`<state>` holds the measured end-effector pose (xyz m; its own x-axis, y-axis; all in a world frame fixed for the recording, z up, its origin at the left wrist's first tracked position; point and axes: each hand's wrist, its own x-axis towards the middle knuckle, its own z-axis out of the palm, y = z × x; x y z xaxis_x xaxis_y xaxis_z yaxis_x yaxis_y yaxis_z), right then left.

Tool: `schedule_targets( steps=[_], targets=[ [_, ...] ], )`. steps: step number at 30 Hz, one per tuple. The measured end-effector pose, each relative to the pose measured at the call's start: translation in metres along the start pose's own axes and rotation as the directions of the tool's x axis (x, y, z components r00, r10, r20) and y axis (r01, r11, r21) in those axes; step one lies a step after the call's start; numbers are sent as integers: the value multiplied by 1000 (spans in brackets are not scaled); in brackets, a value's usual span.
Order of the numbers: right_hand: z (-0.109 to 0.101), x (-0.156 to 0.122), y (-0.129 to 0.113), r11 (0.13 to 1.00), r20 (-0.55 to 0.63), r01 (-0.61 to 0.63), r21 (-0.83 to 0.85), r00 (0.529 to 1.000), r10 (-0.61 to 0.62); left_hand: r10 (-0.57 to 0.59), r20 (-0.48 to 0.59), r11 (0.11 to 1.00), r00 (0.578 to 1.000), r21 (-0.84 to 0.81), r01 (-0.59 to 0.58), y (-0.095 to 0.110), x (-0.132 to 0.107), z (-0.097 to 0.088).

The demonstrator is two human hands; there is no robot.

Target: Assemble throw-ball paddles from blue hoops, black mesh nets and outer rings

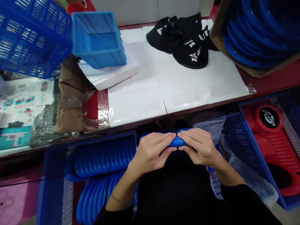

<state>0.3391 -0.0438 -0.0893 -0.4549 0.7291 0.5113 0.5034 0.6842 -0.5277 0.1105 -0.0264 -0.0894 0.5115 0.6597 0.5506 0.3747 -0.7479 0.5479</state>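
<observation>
Both hands grip a blue ring-shaped disc [177, 142] in front of my dark clothing, just below the table's front edge. The disc is seen nearly edge-on, so its face is hidden. My left hand [156, 148] closes on its near rim, fingers on top and thumb underneath. Close beside it, my right hand [199, 145] pinches the same rim the same way, the fingertips of both hands almost meeting. On the table lie several black fabric pieces [191, 56] with white printed marks, apart from my hands.
A light-blue bin [98, 59] sits on white material at the back left, near a blue mesh basket [35, 37]. Several blue rings [100, 162] fill a crate below left. Red discs [276, 147] fill a crate at right. A carton of blue rings [255, 37] stands back right.
</observation>
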Motion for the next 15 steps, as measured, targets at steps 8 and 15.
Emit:
schedule_targets(
  steps=[8,15],
  targets=[
    [-31,5,19,997,157,-51,53,987,42,-51,-70,952,996,-304,27,-41,-36,-38],
    [-22,-11,37,1000,182,-30,3,983,29,-288,20,946,957,-152,287,-56,-59,-30]
  ],
)
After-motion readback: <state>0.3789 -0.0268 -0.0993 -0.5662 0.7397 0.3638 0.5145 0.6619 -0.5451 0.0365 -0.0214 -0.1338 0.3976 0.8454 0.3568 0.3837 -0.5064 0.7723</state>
